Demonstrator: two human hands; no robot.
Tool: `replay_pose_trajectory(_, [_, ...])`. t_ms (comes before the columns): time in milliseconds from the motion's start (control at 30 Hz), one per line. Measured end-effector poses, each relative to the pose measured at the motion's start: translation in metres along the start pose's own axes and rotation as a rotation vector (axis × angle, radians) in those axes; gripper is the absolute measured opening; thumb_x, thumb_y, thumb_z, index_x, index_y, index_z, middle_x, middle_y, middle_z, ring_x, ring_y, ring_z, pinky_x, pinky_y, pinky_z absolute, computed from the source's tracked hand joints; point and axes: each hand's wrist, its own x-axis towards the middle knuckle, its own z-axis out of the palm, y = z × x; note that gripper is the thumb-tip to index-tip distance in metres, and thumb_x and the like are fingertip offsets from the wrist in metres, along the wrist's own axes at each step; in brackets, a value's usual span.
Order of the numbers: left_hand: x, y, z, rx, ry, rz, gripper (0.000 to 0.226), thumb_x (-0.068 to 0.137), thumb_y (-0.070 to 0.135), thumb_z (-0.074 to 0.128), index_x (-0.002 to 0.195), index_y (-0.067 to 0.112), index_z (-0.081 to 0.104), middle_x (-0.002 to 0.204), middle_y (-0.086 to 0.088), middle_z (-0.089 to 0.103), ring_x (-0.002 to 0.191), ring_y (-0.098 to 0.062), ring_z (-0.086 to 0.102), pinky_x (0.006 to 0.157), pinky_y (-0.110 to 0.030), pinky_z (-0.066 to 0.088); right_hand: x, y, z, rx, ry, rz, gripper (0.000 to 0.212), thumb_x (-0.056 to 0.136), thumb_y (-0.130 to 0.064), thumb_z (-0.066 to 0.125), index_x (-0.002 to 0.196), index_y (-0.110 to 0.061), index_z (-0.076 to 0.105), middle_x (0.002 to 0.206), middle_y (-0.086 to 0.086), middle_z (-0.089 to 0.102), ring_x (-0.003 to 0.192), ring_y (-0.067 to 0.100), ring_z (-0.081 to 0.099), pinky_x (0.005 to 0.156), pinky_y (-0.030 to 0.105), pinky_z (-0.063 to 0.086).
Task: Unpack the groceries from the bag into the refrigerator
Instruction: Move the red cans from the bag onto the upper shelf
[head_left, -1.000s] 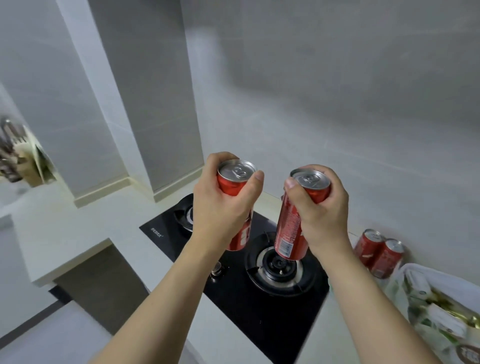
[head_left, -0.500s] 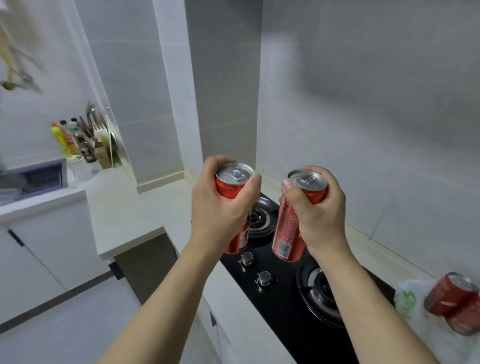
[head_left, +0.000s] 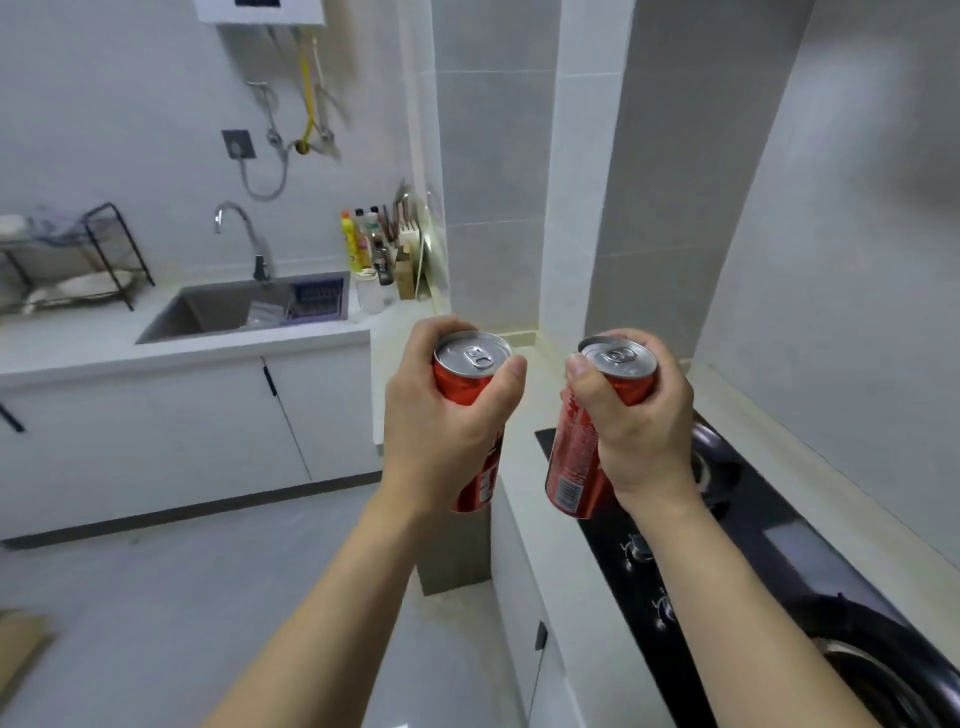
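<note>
My left hand (head_left: 441, 431) grips a tall red drink can (head_left: 470, 364) upright, its silver top and pull tab facing me. My right hand (head_left: 636, 431) grips a second red can (head_left: 574, 462), tilted slightly, with white print and a barcode on its side. Both cans are held at chest height in front of me, a hand's width apart. The grocery bag and the refrigerator are out of view.
A black gas hob (head_left: 769, 561) lies in the white counter at my right. Ahead on the left are a sink (head_left: 223, 306) with a tap, a dish rack (head_left: 78, 260), and bottles and a knife block (head_left: 384, 249) in the corner. The grey floor (head_left: 156, 597) lies below.
The view has swung to the left: the bag and the spare cans have left the frame, and the sink counter has come into sight. Both hands still hold their cans the same way.
</note>
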Motion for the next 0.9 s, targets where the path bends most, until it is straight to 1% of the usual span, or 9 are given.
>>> replay_pose_trajectory(100, [-0.001,-0.006,-0.029,0.078,0.072,-0.005,0.040,0.075,0.041,0.074,0.106,0.025,0.054,0.091,0.014,0.061,0.085,0.001,0.064,0.065,-0.008,0.048,-0.001,0.006,0.033,0.051,-0.090,0.015,0.038,0.067,-0.052,0.074,0.093,-0.028,0.059,0.088,0.006,0.068,0.081,0.030,0.068,0.074,0.051,0.057])
replay_pose_trajectory(233, [-0.007,-0.014,-0.078,0.167,0.198,-0.047,0.042,0.071,0.051,0.068,0.104,0.027,0.055,0.090,0.011,0.063,0.081,-0.006,0.066,0.064,-0.013,0.051,-0.012,0.010,0.086,0.125,-0.240,0.043,0.044,0.068,-0.052,0.072,0.097,-0.022,0.059,0.088,0.003,0.067,0.081,0.029,0.067,0.074,0.051,0.058])
replay_pose_trajectory(267, [-0.009,-0.015,-0.092,0.188,0.229,-0.052,0.042,0.071,0.050,0.068,0.104,0.027,0.055,0.089,0.010,0.063,0.080,-0.007,0.067,0.063,-0.014,0.051,-0.016,0.010,0.100,0.136,-0.283,0.049,0.046,0.068,-0.053,0.071,0.099,-0.022,0.059,0.089,0.002,0.066,0.082,0.027,0.067,0.074,0.049,0.058])
replay_pose_trajectory(367, [-0.015,-0.016,-0.133,0.262,0.319,-0.069,0.046,0.070,0.051,0.068,0.105,0.024,0.055,0.088,0.010,0.062,0.078,-0.007,0.066,0.062,-0.015,0.051,-0.031,0.007,0.141,0.175,-0.391,0.059,0.046,0.066,-0.055,0.068,0.100,-0.025,0.058,0.088,-0.004,0.065,0.081,0.017,0.067,0.072,0.036,0.059])
replay_pose_trajectory(533, [-0.033,-0.013,-0.205,0.348,0.480,-0.085,0.042,0.072,0.048,0.069,0.103,0.023,0.056,0.086,0.008,0.062,0.077,-0.010,0.066,0.062,-0.018,0.052,-0.062,-0.013,0.214,0.267,-0.561,0.022,0.045,0.066,-0.054,0.067,0.100,-0.025,0.057,0.085,-0.009,0.063,0.078,0.011,0.065,0.067,0.023,0.055])
replay_pose_trajectory(600, [-0.044,-0.008,-0.234,0.391,0.554,-0.087,0.041,0.072,0.047,0.069,0.102,0.023,0.056,0.084,0.010,0.063,0.075,-0.008,0.066,0.061,-0.016,0.050,-0.079,-0.024,0.241,0.288,-0.631,0.017,0.048,0.067,-0.055,0.067,0.102,-0.024,0.057,0.086,-0.009,0.064,0.079,0.012,0.065,0.069,0.025,0.056])
replay_pose_trajectory(700, [-0.058,0.000,-0.274,0.449,0.667,-0.093,0.040,0.071,0.047,0.068,0.100,0.022,0.057,0.085,0.015,0.064,0.073,-0.006,0.066,0.059,-0.015,0.050,-0.106,-0.043,0.278,0.329,-0.735,0.015,0.053,0.066,-0.055,0.068,0.105,-0.021,0.057,0.090,0.000,0.065,0.081,0.020,0.067,0.072,0.037,0.060])
replay_pose_trajectory(767, [-0.069,0.007,-0.300,0.478,0.743,-0.093,0.040,0.071,0.046,0.069,0.100,0.020,0.057,0.085,0.012,0.066,0.071,-0.007,0.066,0.059,-0.017,0.050,-0.126,-0.055,0.300,0.357,-0.799,0.004,0.049,0.066,-0.054,0.069,0.102,-0.022,0.058,0.087,0.001,0.066,0.080,0.023,0.068,0.071,0.043,0.059])
replay_pose_trajectory(900, [-0.096,0.022,-0.346,0.525,0.856,-0.103,0.038,0.070,0.043,0.071,0.097,0.020,0.058,0.082,0.004,0.067,0.070,-0.016,0.067,0.061,-0.036,0.057,-0.165,-0.076,0.338,0.416,-0.912,0.012,0.044,0.066,-0.052,0.071,0.099,-0.027,0.057,0.087,0.003,0.067,0.080,0.026,0.069,0.072,0.049,0.059])
